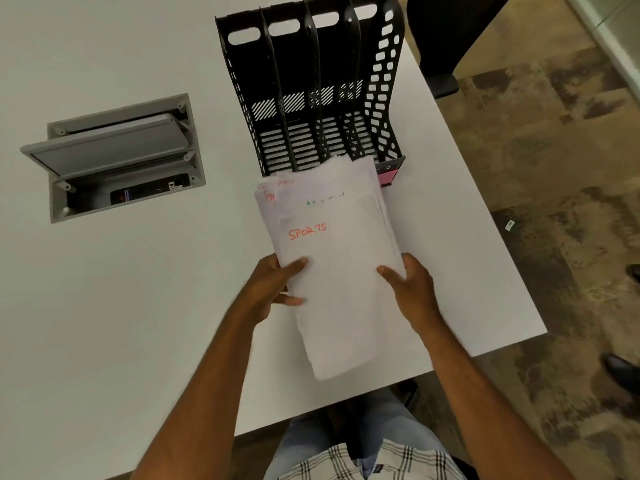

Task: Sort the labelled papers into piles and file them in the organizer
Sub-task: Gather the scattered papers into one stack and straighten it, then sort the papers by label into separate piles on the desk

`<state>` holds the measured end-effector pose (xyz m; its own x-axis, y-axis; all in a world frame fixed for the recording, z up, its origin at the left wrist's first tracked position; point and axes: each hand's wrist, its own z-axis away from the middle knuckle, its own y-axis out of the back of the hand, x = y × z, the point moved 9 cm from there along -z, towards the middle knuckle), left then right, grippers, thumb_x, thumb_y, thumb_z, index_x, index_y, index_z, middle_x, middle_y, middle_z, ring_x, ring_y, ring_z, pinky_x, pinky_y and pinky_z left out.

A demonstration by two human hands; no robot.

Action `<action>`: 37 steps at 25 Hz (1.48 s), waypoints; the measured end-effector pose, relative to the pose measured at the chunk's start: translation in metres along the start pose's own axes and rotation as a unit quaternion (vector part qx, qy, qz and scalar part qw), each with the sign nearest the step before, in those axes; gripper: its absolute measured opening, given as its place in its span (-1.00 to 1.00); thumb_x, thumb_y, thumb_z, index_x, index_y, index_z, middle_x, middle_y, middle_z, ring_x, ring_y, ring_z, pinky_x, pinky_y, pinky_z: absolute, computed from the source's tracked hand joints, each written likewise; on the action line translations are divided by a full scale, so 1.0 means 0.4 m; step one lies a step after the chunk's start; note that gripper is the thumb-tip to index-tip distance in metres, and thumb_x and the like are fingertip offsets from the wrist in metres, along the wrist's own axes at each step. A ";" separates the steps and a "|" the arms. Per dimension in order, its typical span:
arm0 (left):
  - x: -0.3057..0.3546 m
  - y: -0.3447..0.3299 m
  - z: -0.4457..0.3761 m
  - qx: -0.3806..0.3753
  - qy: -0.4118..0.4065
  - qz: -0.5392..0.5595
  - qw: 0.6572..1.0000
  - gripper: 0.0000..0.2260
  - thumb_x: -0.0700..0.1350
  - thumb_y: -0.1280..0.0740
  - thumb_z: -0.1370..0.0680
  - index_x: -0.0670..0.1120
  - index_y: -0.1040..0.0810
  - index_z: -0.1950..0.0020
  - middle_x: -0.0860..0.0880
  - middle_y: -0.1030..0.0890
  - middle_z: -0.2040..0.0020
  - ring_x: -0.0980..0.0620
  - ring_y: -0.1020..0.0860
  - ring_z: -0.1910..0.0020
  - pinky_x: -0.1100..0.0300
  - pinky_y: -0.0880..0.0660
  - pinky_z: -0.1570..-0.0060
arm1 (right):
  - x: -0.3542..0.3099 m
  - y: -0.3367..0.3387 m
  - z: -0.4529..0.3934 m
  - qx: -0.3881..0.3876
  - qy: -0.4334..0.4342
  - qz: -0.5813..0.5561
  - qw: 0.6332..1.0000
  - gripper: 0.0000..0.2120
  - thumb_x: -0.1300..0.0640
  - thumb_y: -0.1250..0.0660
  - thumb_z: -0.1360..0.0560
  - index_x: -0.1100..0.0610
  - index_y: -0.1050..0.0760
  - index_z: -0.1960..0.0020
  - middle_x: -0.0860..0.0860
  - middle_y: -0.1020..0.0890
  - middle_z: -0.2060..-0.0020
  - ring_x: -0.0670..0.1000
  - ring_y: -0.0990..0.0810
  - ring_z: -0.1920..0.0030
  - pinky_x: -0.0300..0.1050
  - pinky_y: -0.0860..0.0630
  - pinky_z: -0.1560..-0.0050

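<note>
Stack of white labelled paper sheets [332,271], "SPORTS" uppermost, is pinched at both long edges by left hand [277,289] and right hand [412,289], above the white counter [138,306]. Its long axis points at the black perforated plastic organizer [311,91], just beyond, slots unfilled.

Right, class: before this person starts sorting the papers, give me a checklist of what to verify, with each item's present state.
1. Both hands hold the stack of papers, left hand and right hand: ok.
2. Top sheet's label readable, "SPORTS": ok.
3. Labels on the sheets beneath readable: cannot tell.
4. Organizer slots free of papers: ok.
5. Bare table for piles: ok.
</note>
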<state>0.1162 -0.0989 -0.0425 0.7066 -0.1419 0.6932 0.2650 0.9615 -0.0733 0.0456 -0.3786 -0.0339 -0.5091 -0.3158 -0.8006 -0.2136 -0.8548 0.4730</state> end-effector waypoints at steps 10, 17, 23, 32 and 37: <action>-0.432 -0.023 0.006 0.024 0.142 0.221 0.965 -0.71 -0.15 -0.36 -0.60 -0.09 -0.54 -0.33 -0.16 -0.68 -0.19 -0.20 -0.65 -0.15 -0.11 -0.59 -0.11 | 0.297 -0.132 0.124 -0.061 -0.163 -0.031 0.984 -0.80 -0.03 -0.28 -0.62 0.08 -0.57 -0.06 -0.04 -0.67 0.09 -0.03 -0.64 0.06 -0.21 -0.52 0.12; -0.475 -0.009 -0.002 0.033 0.167 0.241 0.956 -0.68 -0.11 -0.41 -0.57 -0.10 -0.55 -0.32 -0.19 -0.67 -0.21 -0.24 -0.63 -0.19 -0.25 -0.53 -0.21 | 0.315 -0.096 0.077 0.011 -0.132 0.012 0.991 -0.60 0.05 -0.35 -0.58 0.06 -0.27 0.35 -0.06 -0.37 0.44 -0.10 -0.31 0.41 -0.19 -0.30 0.35; -0.508 -0.013 -0.005 0.057 0.174 0.206 0.961 -0.73 -0.16 -0.41 -0.57 -0.15 -0.58 -0.26 -0.20 -0.71 -0.12 -0.20 -0.69 -0.05 -0.13 -0.61 -0.05 | 0.316 0.032 -0.008 0.029 -0.100 0.035 0.994 -0.83 0.15 -0.19 -0.65 0.16 -0.55 -0.07 0.10 -0.66 0.16 0.08 -0.64 0.25 -0.02 -0.59 0.19; -0.495 -0.055 -0.021 0.059 0.165 0.210 0.962 -0.65 -0.10 -0.51 -0.46 -0.16 -0.61 -0.21 -0.19 -0.72 -0.06 -0.17 -0.71 0.00 0.00 -0.66 0.18 | 0.307 -0.028 -0.056 -0.064 -0.157 0.046 0.984 -0.63 -0.20 -0.49 -0.39 0.07 -0.55 0.05 -0.05 -0.67 0.23 -0.03 -0.65 0.23 -0.13 -0.58 0.20; -0.484 -0.060 -0.030 0.065 0.161 0.215 0.961 -0.67 -0.08 -0.44 -0.54 -0.12 -0.58 -0.28 -0.19 -0.70 -0.14 -0.20 -0.68 -0.08 -0.06 -0.66 0.06 | 0.322 -0.024 -0.049 -0.034 -0.131 0.039 0.990 -0.77 0.03 -0.46 -0.48 0.04 -0.46 0.25 -0.06 -0.60 0.31 0.02 -0.58 0.24 -0.27 -0.40 0.32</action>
<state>-0.0191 -0.0975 -0.1834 0.9047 0.2288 0.3593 -0.1655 0.9660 -0.1985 -0.0017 -0.4192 -0.1487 -0.7222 -0.2720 -0.6360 -0.1136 -0.8603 0.4969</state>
